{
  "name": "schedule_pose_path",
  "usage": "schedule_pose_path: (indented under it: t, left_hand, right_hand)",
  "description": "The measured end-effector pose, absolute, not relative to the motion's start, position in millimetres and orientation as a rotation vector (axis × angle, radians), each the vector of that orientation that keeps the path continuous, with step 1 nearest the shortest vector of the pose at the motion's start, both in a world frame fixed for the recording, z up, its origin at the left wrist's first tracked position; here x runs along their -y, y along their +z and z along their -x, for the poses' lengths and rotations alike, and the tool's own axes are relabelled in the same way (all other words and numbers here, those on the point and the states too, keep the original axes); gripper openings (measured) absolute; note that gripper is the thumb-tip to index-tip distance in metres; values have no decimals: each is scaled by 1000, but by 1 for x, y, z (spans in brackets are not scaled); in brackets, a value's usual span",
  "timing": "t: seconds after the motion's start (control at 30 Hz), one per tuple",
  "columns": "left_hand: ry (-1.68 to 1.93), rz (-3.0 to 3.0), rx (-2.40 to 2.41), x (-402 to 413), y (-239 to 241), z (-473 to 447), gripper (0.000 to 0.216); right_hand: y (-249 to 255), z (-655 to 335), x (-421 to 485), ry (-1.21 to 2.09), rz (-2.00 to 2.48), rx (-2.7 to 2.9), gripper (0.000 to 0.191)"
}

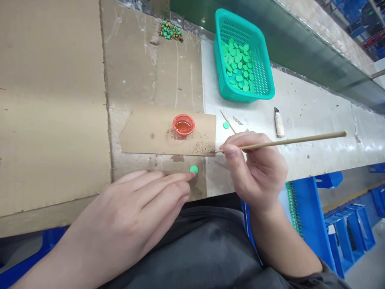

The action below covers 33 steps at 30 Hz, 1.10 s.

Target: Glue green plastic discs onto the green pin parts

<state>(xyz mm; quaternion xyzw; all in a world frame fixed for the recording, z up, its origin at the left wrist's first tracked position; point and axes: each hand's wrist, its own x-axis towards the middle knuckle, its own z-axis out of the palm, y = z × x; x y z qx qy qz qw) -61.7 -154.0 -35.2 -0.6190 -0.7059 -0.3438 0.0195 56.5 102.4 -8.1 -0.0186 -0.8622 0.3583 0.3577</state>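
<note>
A small green disc [194,169] lies on the worktop, and the index fingertip of my left hand [132,206] touches its near edge. That hand's fingers are stretched out and rest low over the table edge. My right hand [257,168] pinches a thin wooden stick [300,140] between thumb and fingers. The stick's dark tip points left, at the right end of a cardboard strip [144,132], beside many tiny brown specks [203,147]. On the strip stands a small red cup [183,125] with amber-looking liquid in it.
A teal basket [264,72] holding many green discs [237,60] stands at the back. Small green-and-gold pieces [170,30] are heaped at the back left. A second stick [227,121], a loose disc [225,125] and a wrapped blade [279,123] lie rightward. Blue bins [349,228] stand below right.
</note>
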Motion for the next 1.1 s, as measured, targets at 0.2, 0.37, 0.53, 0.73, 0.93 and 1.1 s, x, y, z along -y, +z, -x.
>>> schedule_pose_path:
  t: [0.2, 0.37, 0.53, 0.73, 0.93, 1.1]
  left_hand:
    - [-1050, 1900, 2177, 152, -33, 61, 13]
    - [-1048, 1904, 2175, 152, -33, 61, 15]
    - [-1027, 1904, 2177, 152, -35, 62, 16]
    - [-1041, 1900, 2194, 153, -36, 62, 17]
    - [-991, 1916, 2198, 156, -38, 62, 20]
    - [-983, 1916, 2218, 160, -42, 63, 23]
  right_hand:
    - [-5, -62, -88, 936, -151, 2293, 15]
    - [-7, -61, -84, 934, -191, 2305, 20]
    - [-5, -61, -83, 930, -197, 2309, 19]
    - [-7, -63, -84, 953, -175, 2337, 15]
    - [-8, -63, -83, 963, -169, 2339, 14]
    - [-5, -60, -81, 1005, -144, 2327, 21]
